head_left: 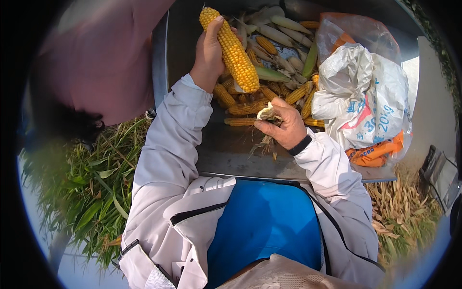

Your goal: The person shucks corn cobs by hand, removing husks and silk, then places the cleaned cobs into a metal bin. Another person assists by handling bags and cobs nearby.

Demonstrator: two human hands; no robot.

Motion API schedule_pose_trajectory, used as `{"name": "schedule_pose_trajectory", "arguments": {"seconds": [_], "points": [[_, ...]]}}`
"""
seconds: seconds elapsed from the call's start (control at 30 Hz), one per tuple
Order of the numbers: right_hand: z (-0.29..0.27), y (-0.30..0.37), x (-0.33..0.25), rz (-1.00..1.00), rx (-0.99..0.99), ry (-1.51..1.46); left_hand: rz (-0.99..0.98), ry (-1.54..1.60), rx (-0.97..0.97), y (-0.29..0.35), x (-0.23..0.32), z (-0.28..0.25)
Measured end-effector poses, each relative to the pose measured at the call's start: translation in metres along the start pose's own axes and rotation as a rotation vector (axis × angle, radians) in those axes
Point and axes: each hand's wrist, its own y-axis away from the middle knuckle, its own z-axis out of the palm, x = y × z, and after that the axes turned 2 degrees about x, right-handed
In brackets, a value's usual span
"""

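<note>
My left hand [207,60] is wrapped around a bare ear of corn [231,50], full of yellow kernels, held at a slant above the metal bin. Lower and to the right, my right hand [288,126] pinches a torn corn husk [267,114] with a pale broken end. Dry shreds and silk hang below those fingers, apart from the ear. Beneath both hands lie several more yellow ears [248,108], some with part of their surface hidden by my hands. Farther back, unpeeled ears in pale husks [291,25] are heaped together.
A crumpled white woven sack [356,91] and an orange-and-clear plastic bag [378,153] fill the right side of the metal bin [231,161]. Another person's pink sleeve [106,58] is close on my left. Green cut leaves [96,192] and dry stalks [404,212] lie outside the bin.
</note>
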Motion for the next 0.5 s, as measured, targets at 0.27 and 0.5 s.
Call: {"name": "schedule_pose_trajectory", "arguments": {"seconds": [0.27, 0.5], "points": [[0.005, -0.053, 0.054, 0.172, -0.072, -0.857, -0.219, 0.221, -0.231, 0.004, -0.01, 0.004], [0.013, -0.041, 0.031, 0.534, -0.136, -1.042, -0.166, 0.318, -0.133, 0.002, -0.017, -0.005]]}}
